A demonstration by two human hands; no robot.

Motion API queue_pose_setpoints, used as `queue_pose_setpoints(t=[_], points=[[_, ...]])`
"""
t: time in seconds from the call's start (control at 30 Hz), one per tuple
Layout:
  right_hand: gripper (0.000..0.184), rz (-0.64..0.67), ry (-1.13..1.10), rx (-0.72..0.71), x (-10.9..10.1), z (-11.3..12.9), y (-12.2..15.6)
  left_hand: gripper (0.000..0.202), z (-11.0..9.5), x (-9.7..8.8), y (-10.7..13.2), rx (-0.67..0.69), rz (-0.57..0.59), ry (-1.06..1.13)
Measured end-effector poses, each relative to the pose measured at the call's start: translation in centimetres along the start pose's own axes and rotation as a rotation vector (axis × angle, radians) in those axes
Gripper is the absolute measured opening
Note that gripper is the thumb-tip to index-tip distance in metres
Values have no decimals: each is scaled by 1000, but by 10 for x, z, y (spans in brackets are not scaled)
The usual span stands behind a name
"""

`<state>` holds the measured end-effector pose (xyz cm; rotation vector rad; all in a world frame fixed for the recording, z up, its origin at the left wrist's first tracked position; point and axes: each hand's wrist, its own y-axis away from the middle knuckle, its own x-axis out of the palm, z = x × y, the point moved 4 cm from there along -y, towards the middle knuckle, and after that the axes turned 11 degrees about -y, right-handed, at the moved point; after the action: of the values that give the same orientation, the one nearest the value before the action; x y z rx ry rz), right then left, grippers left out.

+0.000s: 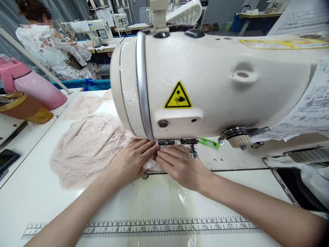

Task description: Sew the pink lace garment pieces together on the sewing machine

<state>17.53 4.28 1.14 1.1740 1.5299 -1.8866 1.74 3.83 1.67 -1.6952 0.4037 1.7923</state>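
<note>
A pale pink lace fabric (pixel 89 147) lies bunched on the left of the sewing machine bed and runs under the machine head (pixel 218 79). My left hand (pixel 133 157) bears down on its right end, fingers pressed together and pointing towards the needle area. From the other side my right hand (pixel 180 166) curls its fingers around the edge of the same fabric, close to the left fingertips. The presser foot and needle are mostly hidden behind my fingers and the head. Just behind my right hand lie green thread snips (pixel 209 142).
A printed ruler (pixel 154 228) crosses the table's front. At left stand a pink bottle (pixel 38 84), a brown cup (pixel 28 108) and a dark phone (pixel 7 159). Another phone (pixel 295 185) and white cloth (pixel 315 181) lie right. A person (pixel 51 48) sits at another machine behind.
</note>
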Motion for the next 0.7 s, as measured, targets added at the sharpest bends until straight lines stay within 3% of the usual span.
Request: queue_pose_setpoints(t=[0.7], points=[[25, -54, 90, -12, -3, 0, 2, 57, -9, 1, -1, -65, 18, -90]])
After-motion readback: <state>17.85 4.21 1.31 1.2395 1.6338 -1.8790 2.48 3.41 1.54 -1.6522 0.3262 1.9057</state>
